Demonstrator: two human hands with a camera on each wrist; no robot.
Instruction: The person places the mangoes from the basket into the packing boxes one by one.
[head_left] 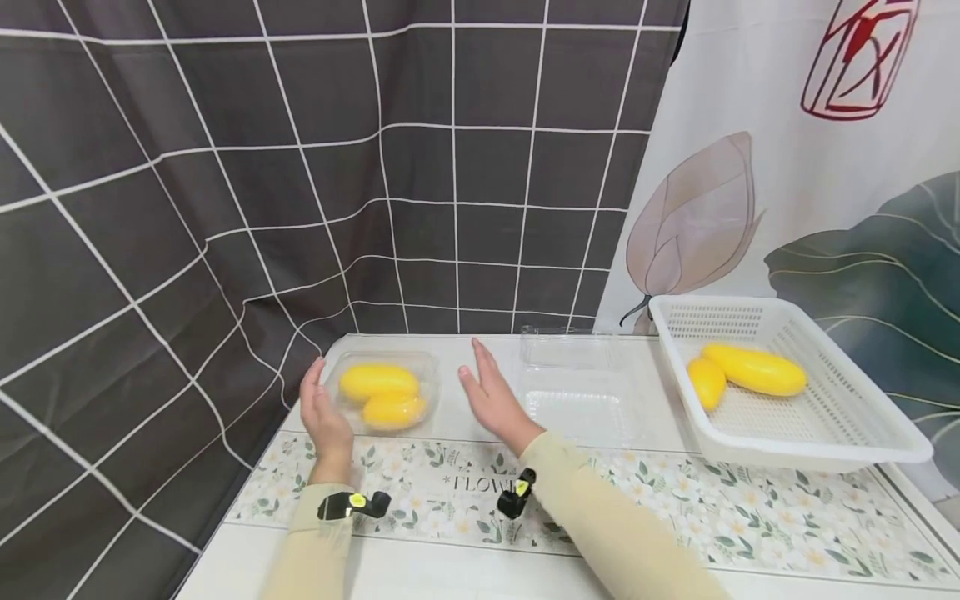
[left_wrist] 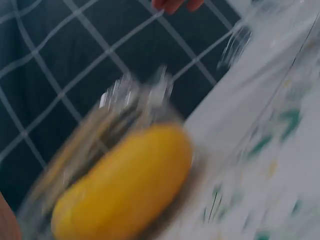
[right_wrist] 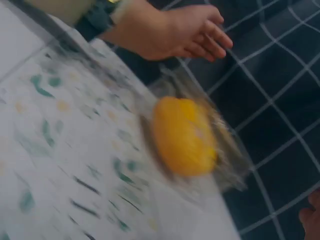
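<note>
Two smooth yellow oblong fruits, mango-like, lie in a clear plastic box (head_left: 430, 375) at the table's left; the longer fruit (head_left: 378, 381) is behind the shorter one (head_left: 393, 412). My left hand (head_left: 326, 421) stands at the box's left side, fingers extended; whether it touches the wall I cannot tell. To the right of the box, apart from it, my right hand (head_left: 497, 398) is raised with straight fingers and holds nothing. Both wrist views are blurred, but they show the boxed fruit (left_wrist: 125, 185) between the hands.
A second clear plastic box (head_left: 573, 408) lies with its lid raised, right of my right hand. At the far right a white perforated basket (head_left: 795, 451) holds two more yellow fruits (head_left: 757, 371). A floral runner (head_left: 450, 500) crosses the table; a dark grid curtain (head_left: 495, 233) hangs behind.
</note>
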